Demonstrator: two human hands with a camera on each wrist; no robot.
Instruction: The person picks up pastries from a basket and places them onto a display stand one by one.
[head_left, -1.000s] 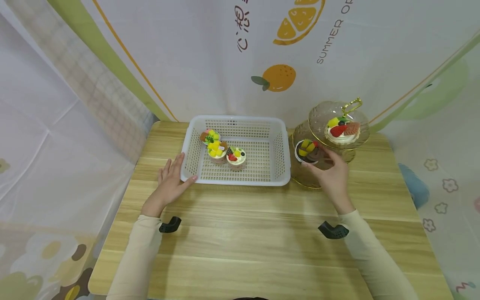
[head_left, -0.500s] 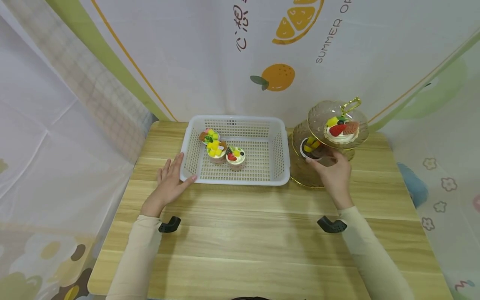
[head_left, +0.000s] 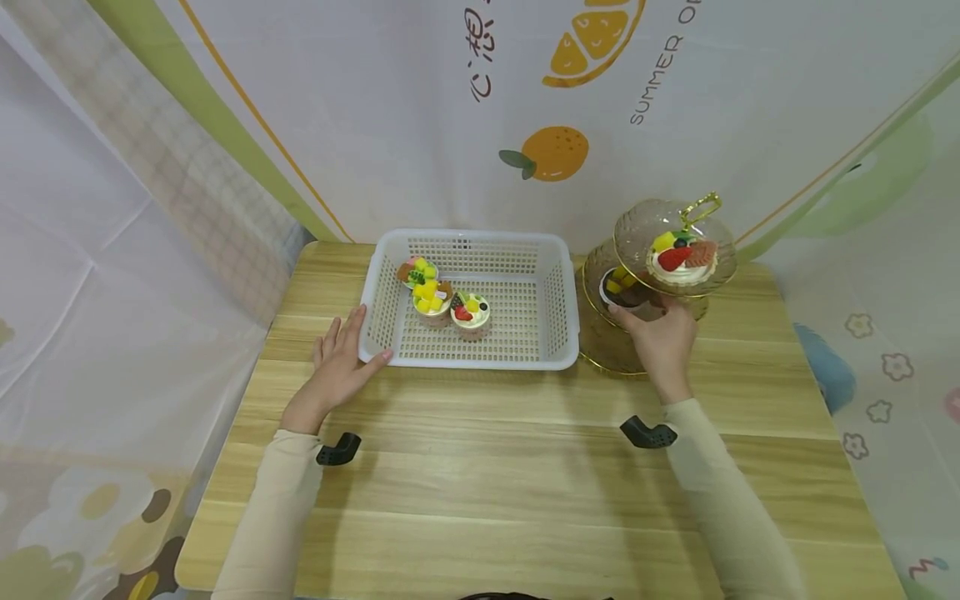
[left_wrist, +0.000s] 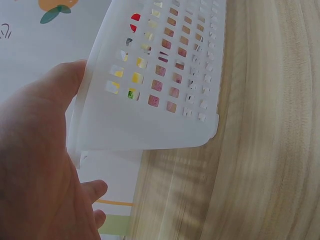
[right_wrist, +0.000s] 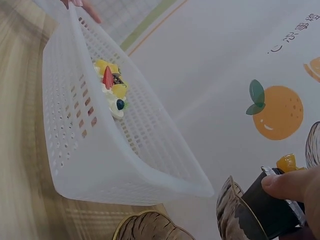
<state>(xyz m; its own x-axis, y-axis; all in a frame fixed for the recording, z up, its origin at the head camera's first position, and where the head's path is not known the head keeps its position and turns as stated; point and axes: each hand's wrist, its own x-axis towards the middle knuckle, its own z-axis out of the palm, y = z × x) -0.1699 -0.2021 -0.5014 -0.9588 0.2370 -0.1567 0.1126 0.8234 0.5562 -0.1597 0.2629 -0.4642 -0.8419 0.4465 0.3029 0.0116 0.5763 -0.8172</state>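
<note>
My right hand point(head_left: 664, 340) pinches a chocolate cupcake point(head_left: 617, 285) with yellow fruit on top, at the middle tier of a clear, gold-rimmed tiered stand point(head_left: 636, 232). Up close in the right wrist view, the thumb presses on the cupcake's dark cup point(right_wrist: 265, 204), beside a scalloped plate edge point(right_wrist: 231, 210); the other fingers are mostly hidden. At the left, my left hand point(head_left: 336, 363) rests against the corner of a white plastic basket point(head_left: 480, 364), thumb at the front rim and fingers stretched along the left side. Inside the basket are three fruit-topped cupcakes point(head_left: 471, 313).
A fruit tart point(head_left: 682, 263) with strawberry sits on the stand's top plate, close above my right hand. The stand's gold handle point(head_left: 699, 210) rises behind it. A patterned curtain point(head_left: 420, 150) hangs along the back edge of the wooden table point(head_left: 480, 483).
My right hand has moved the chocolate cupcake slightly back and in under the top plate, onto the middle tier. The left hand and basket have stayed put.
</note>
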